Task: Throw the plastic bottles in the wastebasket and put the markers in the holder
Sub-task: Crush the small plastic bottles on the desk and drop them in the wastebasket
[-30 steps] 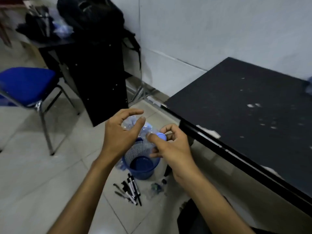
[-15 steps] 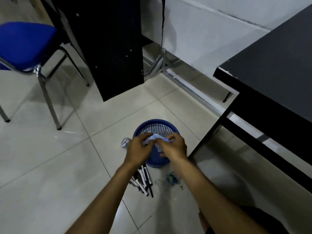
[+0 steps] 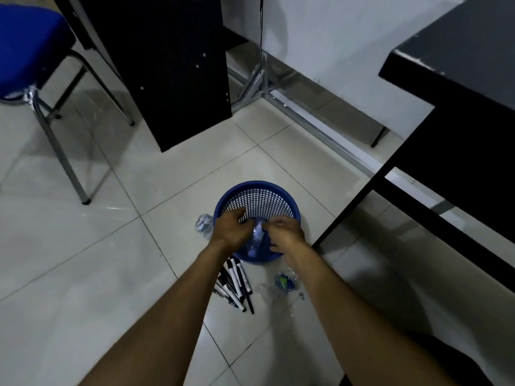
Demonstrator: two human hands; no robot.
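Observation:
A blue mesh wastebasket (image 3: 257,196) stands on the tiled floor. A crushed clear plastic bottle (image 3: 257,238) lies inside it between my hands. My left hand (image 3: 231,228) and my right hand (image 3: 285,232) are over the basket's near rim, fingers curled at the bottle; whether they still grip it is unclear. Another crumpled bottle (image 3: 204,222) lies on the floor left of the basket. A third bottle (image 3: 284,284) with a blue-green label lies to the front right. Several black and white markers (image 3: 237,285) lie in a bunch in front of the basket.
A black desk (image 3: 459,87) with a dark leg frame stands at the right. A black cabinet panel (image 3: 167,68) stands behind the basket. A blue chair (image 3: 25,48) with metal legs is at the left. A metal stand base (image 3: 256,87) lies by the wall.
My hands have lowered the crushed bottle from chest height into the basket. My head has tilted down, so the floor fills the view.

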